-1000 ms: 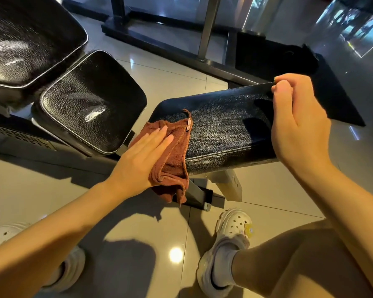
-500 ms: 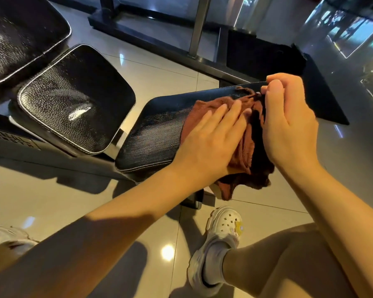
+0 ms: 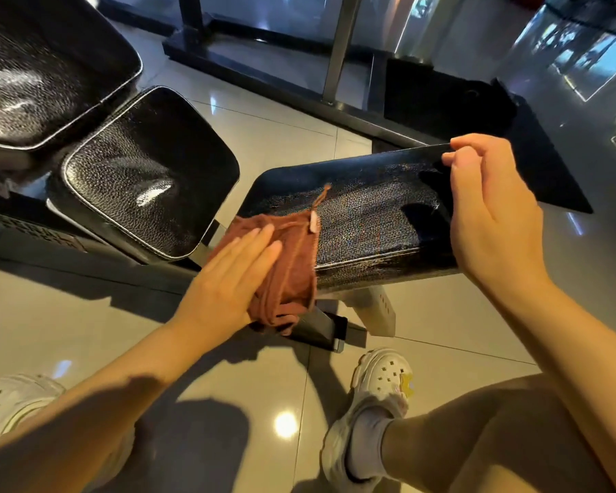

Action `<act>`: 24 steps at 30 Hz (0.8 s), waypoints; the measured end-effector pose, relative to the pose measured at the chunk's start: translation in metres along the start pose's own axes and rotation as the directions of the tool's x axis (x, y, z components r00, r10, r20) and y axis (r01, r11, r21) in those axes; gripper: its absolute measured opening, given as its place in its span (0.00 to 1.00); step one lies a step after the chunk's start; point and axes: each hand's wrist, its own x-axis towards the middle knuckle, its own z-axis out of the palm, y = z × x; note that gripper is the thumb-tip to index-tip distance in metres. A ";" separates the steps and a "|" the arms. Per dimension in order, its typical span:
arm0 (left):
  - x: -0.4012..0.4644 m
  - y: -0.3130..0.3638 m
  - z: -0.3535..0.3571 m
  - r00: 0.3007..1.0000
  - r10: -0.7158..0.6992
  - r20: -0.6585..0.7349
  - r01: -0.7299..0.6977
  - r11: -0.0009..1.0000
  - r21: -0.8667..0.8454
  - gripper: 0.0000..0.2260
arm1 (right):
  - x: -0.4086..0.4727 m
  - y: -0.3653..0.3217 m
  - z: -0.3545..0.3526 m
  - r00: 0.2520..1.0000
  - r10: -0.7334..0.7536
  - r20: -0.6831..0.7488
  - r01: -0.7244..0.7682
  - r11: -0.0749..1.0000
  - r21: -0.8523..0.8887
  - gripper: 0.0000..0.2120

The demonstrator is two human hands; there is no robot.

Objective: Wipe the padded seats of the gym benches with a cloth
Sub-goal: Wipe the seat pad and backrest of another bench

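Note:
A black padded bench seat (image 3: 367, 222) with a pebbled, damp-looking surface tilts in the middle of the view. A brown cloth (image 3: 292, 261) lies bunched over its near left corner and hangs below the edge. My left hand (image 3: 232, 275) presses flat on the cloth with straight fingers. My right hand (image 3: 491, 215) holds the seat's far right edge, fingers curled over the rim.
A second black seat pad (image 3: 146, 176) and a larger back pad (image 3: 40, 65) stand to the left. A steel frame base (image 3: 264, 76) and upright post (image 3: 338, 48) run behind. My white shoes (image 3: 370, 407) rest on glossy floor tiles below the bench foot (image 3: 374, 311).
My left hand swept the cloth from the seat's right part, beside my right hand, back to the near left corner. My right hand kept its hold on the far edge.

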 end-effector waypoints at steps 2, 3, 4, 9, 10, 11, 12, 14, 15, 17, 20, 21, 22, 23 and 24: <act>-0.007 -0.005 -0.001 1.000 -0.028 -0.012 0.029 0.999 0.014 0.32 | 0.001 0.000 0.001 1.000 0.001 -0.010 -0.001 1.000 -0.013 0.10; -0.007 -0.002 -0.002 0.999 -0.045 -0.031 0.045 0.999 0.019 0.33 | 0.001 0.000 0.002 1.000 0.006 -0.012 -0.007 1.000 -0.017 0.09; -0.005 0.001 -0.001 0.997 -0.061 -0.049 0.062 0.998 0.026 0.34 | 0.001 0.000 0.002 1.000 0.011 -0.015 -0.012 1.000 -0.017 0.08; 0.012 0.019 0.005 0.986 -0.121 -0.114 0.129 0.990 0.063 0.36 | 0.000 -0.001 0.002 1.000 0.029 -0.010 -0.029 0.999 0.018 0.14; 0.013 0.019 0.006 0.985 -0.114 -0.133 0.123 0.990 0.065 0.35 | 0.000 -0.001 0.001 0.999 0.036 -0.005 -0.036 0.999 0.034 0.14; 0.014 0.019 0.006 0.983 -0.106 -0.147 0.117 0.991 0.067 0.35 | 0.001 -0.001 0.000 0.999 0.040 0.000 -0.040 0.998 0.047 0.13; 0.014 0.019 0.006 0.983 -0.099 -0.155 0.111 0.991 0.071 0.35 | 0.001 -0.001 -0.001 0.999 0.041 0.000 -0.041 0.998 0.057 0.12; 0.015 0.018 0.006 0.986 -0.085 -0.142 0.097 0.992 0.077 0.35 | 0.003 0.000 -0.002 0.999 0.047 -0.002 -0.047 0.996 0.079 0.11; 0.015 0.017 0.006 0.987 -0.078 -0.139 0.089 0.993 0.077 0.34 | 0.003 0.000 -0.003 0.999 0.046 0.000 -0.045 0.995 0.084 0.11; 0.015 0.017 0.006 0.986 -0.078 -0.147 0.090 0.993 0.076 0.31 | 0.003 0.000 -0.003 0.999 0.038 0.009 -0.038 0.996 0.084 0.11; 0.026 0.022 0.000 0.993 -0.057 -0.100 0.063 0.996 0.060 0.34 | 0.003 0.001 -0.003 0.999 0.037 0.020 -0.038 0.995 0.087 0.12; 0.036 0.026 -0.003 0.998 -0.042 -0.051 0.044 0.998 0.041 0.37 | 0.003 0.000 -0.003 0.999 0.040 0.017 -0.041 0.996 0.076 0.12; 0.048 0.031 -0.007 1.000 -0.025 0.013 0.025 1.000 0.018 0.40 | 0.003 -0.001 -0.003 0.999 0.035 0.016 -0.036 0.996 0.075 0.11; 0.061 0.038 -0.012 0.998 -0.010 0.068 0.010 1.000 -0.010 0.43 | 0.003 -0.002 -0.003 0.999 0.031 0.015 -0.032 0.997 0.073 0.11; 0.073 0.045 -0.014 0.993 -0.003 0.117 0.009 0.999 -0.045 0.45 | 0.002 -0.003 -0.002 0.999 0.032 0.017 -0.033 0.997 0.077 0.11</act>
